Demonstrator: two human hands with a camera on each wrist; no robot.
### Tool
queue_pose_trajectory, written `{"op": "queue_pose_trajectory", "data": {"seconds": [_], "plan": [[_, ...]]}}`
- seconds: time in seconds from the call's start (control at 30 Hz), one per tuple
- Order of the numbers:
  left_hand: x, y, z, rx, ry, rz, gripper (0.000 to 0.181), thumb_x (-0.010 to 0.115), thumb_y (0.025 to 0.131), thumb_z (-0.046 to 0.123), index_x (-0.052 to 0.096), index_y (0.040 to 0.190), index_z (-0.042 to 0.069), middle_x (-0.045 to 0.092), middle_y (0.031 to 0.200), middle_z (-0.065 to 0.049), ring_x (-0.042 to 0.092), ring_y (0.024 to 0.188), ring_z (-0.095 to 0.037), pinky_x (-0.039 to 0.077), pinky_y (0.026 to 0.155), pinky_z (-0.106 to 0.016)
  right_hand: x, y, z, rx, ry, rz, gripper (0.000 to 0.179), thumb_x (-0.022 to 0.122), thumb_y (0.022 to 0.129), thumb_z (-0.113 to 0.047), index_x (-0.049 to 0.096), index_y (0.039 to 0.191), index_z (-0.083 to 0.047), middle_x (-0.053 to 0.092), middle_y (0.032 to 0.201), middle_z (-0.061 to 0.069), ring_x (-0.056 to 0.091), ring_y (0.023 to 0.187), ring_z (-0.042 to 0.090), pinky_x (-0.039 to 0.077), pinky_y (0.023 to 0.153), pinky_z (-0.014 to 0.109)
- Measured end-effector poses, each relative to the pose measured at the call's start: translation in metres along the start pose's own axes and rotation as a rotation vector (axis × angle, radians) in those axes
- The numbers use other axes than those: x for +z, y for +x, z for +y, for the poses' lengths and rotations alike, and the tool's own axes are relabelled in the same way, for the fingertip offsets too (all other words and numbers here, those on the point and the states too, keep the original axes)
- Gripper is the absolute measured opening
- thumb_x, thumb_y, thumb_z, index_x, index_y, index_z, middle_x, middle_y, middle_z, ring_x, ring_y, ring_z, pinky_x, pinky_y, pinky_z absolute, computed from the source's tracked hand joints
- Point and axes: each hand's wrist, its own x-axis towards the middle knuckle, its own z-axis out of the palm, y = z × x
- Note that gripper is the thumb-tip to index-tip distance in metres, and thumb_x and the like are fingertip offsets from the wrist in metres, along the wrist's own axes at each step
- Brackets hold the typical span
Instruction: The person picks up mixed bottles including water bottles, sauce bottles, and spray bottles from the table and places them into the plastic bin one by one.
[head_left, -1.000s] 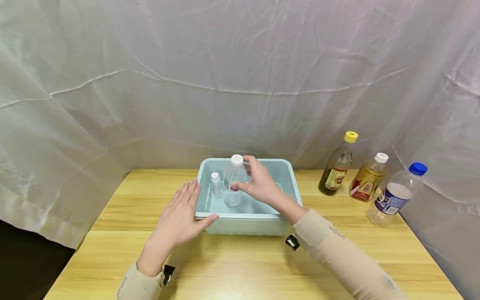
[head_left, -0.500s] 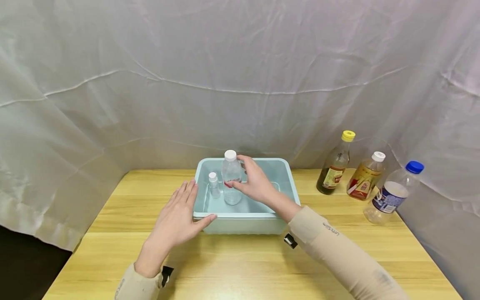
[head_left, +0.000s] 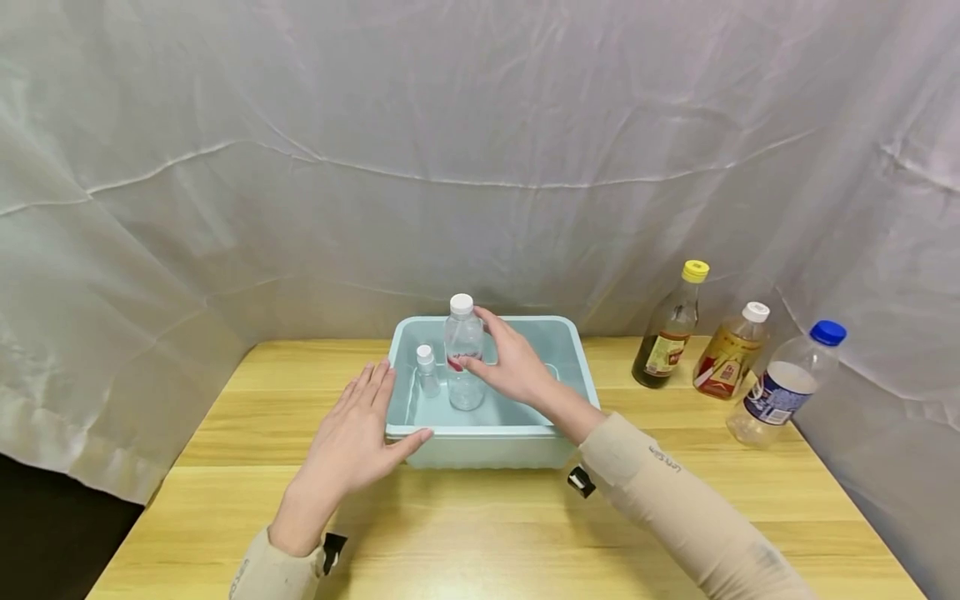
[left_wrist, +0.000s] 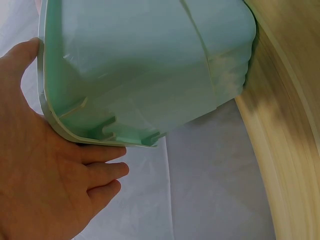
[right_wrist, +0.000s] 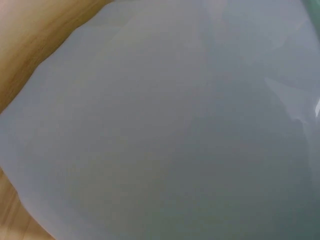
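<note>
A light blue-green plastic bin (head_left: 495, 450) stands on the table, its outer wall filling much of both wrist views. Inside it, a clear plastic bottle (head_left: 465, 392) with a white cap stands near the left side. My right hand (head_left: 513, 362) holds this bottle from the right, thumb in front and fingers behind, partly hidden. Left of it in the bin is a small clear bottle (head_left: 427, 375) with a white cap. My left hand (head_left: 348, 437), fingers straight, rests against the bin's front left corner; in the left wrist view the hand (left_wrist: 55, 170) touches the rim.
On the right of the wooden table (head_left: 480, 533) stand a dark sauce bottle (head_left: 663, 350) with a yellow cap, a gold-and-red labelled bottle (head_left: 727, 358) and a clear bottle (head_left: 780, 392) with a blue cap. A grey cloth (head_left: 450, 150) hangs behind.
The clear bottle in my right hand has shifted slightly left and straightened up, its cap a little higher in view. My left hand stays at the bin's corner.
</note>
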Motion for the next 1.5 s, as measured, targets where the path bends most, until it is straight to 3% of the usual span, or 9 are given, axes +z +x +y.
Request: {"op": "queue_pose_trajectory", "data": {"seconds": [0.37, 0.73, 0.93, 1.17, 1.37, 1.5], "plan": [[0.0, -0.001, 0.0, -0.002, 0.004, 0.003, 0.109, 0.053, 0.093, 0.077, 0.031, 0.159, -0.007, 0.025, 0.168, -0.024, 0.025, 0.155, -0.044, 0.027, 0.125, -0.057, -0.008, -0.005, 0.001, 0.029, 0.023, 0.031, 0.085, 0.076, 0.095, -0.035, 0.03, 0.164, -0.015, 0.042, 0.163, 0.011, 0.048, 0.144, 0.032, 0.043, 0.115, 0.056], [0.0, -0.002, 0.0, -0.006, -0.006, 0.004, 0.109, 0.052, 0.094, 0.078, 0.03, 0.16, -0.006, 0.025, 0.169, -0.022, 0.024, 0.155, -0.043, 0.026, 0.125, -0.057, -0.025, -0.021, -0.002, -0.105, 0.096, 0.166, 0.081, 0.077, 0.096, -0.023, 0.033, 0.162, -0.011, 0.044, 0.161, 0.012, 0.046, 0.146, 0.032, 0.042, 0.118, 0.047], [0.001, -0.001, -0.001, -0.011, -0.003, 0.0, 0.11, 0.052, 0.093, 0.078, 0.03, 0.16, -0.006, 0.023, 0.169, -0.022, 0.023, 0.156, -0.043, 0.025, 0.125, -0.056, -0.037, -0.03, -0.002, -0.174, 0.133, 0.277, 0.078, 0.078, 0.095, -0.016, 0.036, 0.16, -0.008, 0.048, 0.158, 0.015, 0.049, 0.143, 0.034, 0.044, 0.116, 0.049], [0.0, -0.001, 0.0, -0.013, 0.002, -0.007, 0.111, 0.052, 0.093, 0.079, 0.03, 0.16, -0.006, 0.023, 0.169, -0.022, 0.024, 0.156, -0.043, 0.024, 0.126, -0.056, -0.049, -0.042, 0.006, -0.209, 0.156, 0.427, 0.077, 0.079, 0.093, -0.012, 0.041, 0.159, -0.013, 0.049, 0.159, 0.007, 0.054, 0.138, 0.029, 0.048, 0.113, 0.048], [0.001, -0.001, 0.0, -0.013, -0.002, 0.0, 0.11, 0.053, 0.093, 0.078, 0.031, 0.16, -0.006, 0.025, 0.169, -0.022, 0.024, 0.156, -0.042, 0.025, 0.126, -0.056, -0.06, -0.05, 0.019, -0.285, 0.155, 0.558, 0.076, 0.08, 0.09, -0.002, 0.044, 0.157, -0.006, 0.051, 0.157, 0.01, 0.057, 0.136, 0.032, 0.05, 0.11, 0.042], [0.0, -0.002, 0.0, -0.014, -0.004, -0.005, 0.11, 0.052, 0.093, 0.078, 0.03, 0.16, -0.006, 0.024, 0.169, -0.022, 0.024, 0.156, -0.043, 0.025, 0.126, -0.056, -0.069, -0.057, 0.025, -0.289, 0.135, 0.646, 0.072, 0.079, 0.089, 0.004, 0.047, 0.154, -0.001, 0.055, 0.153, 0.015, 0.059, 0.133, 0.033, 0.052, 0.107, 0.043]]}}
